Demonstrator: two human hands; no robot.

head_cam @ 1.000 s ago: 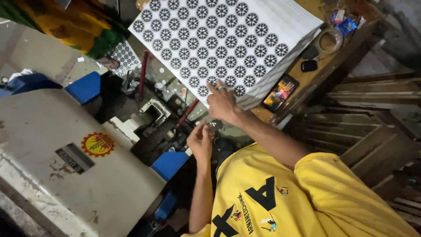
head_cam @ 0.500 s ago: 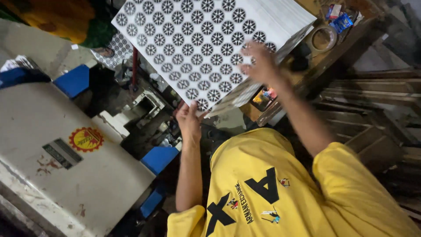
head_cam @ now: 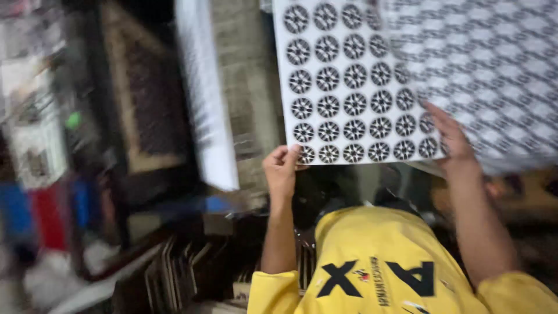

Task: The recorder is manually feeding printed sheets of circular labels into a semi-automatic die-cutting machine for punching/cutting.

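Stack of printed sheets [head_cam: 494, 75]: white, black round motifs, blurred, upper right. Top sheet [head_cam: 349, 87]: now lifted clear of the stack, swung leftward. Left hand [head_cam: 283, 168]: pinching its lower corner. Right hand [head_cam: 450, 139]: spread flat against its right edge.

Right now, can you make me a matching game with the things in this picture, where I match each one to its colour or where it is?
Things:
1. left hand
2. right hand
3. shirt
4. white sheet

Matches:
A. yellow with black letters
B. covered in round black patterns
C. holds the sheet's bottom left corner
D. rests at the sheet's right side, by the blurred stack

Pairs: 1-C, 2-D, 3-A, 4-B
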